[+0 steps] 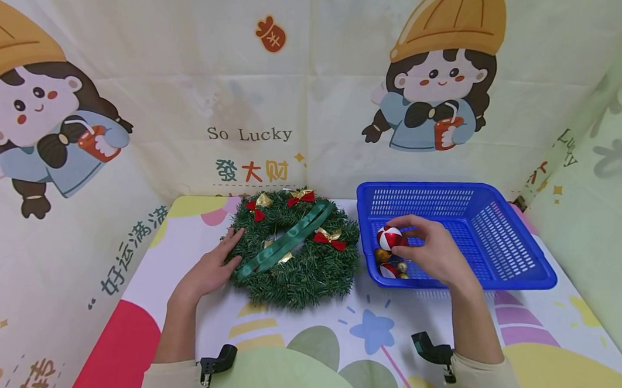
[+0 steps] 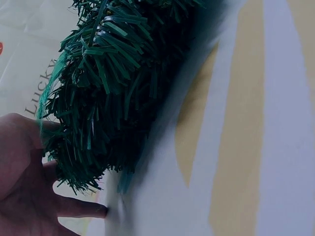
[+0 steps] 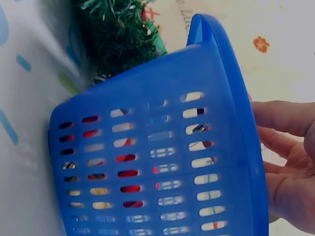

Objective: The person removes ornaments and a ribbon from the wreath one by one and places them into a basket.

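A green wreath (image 1: 312,276) with red-and-gold bows (image 1: 330,238) and a green ribbon (image 1: 287,239) across it lies on the table. My left hand (image 1: 213,269) rests against its left edge, fingers spread; in the left wrist view the fingers (image 2: 81,207) reach around the wreath's needles (image 2: 108,113). Over the left part of a blue basket (image 1: 517,284), my right hand (image 1: 432,250) pinches a red-and-white Christmas ball (image 1: 389,238) between thumb and fingers. From the right wrist, the basket wall (image 3: 147,83) hides that ball, and only part of the hand (image 3: 290,162) shows beyond the rim.
Inside the basket, below the held ball, lie another red-and-white ball (image 1: 388,271), a brownish-gold ball (image 1: 381,256) and small gold balls (image 1: 402,267). The basket stands right of the wreath. A printed cloth wall (image 1: 326,101) rises behind the patterned table (image 1: 333,371).
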### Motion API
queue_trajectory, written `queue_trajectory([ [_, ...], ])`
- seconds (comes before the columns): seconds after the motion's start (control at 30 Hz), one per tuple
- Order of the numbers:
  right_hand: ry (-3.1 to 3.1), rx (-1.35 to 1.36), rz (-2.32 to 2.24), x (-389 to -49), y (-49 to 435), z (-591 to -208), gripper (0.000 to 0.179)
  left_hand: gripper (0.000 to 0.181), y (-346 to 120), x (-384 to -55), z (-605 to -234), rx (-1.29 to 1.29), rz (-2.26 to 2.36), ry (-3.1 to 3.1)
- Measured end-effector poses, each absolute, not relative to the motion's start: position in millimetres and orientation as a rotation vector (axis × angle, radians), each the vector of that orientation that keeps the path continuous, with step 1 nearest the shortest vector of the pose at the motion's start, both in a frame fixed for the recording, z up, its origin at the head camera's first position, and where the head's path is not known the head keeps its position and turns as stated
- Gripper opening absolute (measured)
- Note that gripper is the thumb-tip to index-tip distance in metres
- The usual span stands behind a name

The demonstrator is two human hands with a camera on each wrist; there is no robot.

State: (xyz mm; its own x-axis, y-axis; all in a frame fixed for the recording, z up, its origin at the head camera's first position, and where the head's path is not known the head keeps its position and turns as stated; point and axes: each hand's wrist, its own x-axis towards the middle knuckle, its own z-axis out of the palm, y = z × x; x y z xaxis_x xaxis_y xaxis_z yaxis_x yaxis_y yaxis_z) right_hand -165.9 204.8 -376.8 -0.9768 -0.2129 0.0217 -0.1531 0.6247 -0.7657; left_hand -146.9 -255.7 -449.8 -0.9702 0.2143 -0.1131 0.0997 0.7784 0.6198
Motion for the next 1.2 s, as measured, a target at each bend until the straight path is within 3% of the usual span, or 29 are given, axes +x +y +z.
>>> queue_trajectory([
  [1.2,2.82,-0.224,-0.912,-177.1,235.7,-394.0,0.043,0.065,-255.9,-147.7,-447.4,0.262,0.969,2.778],
])
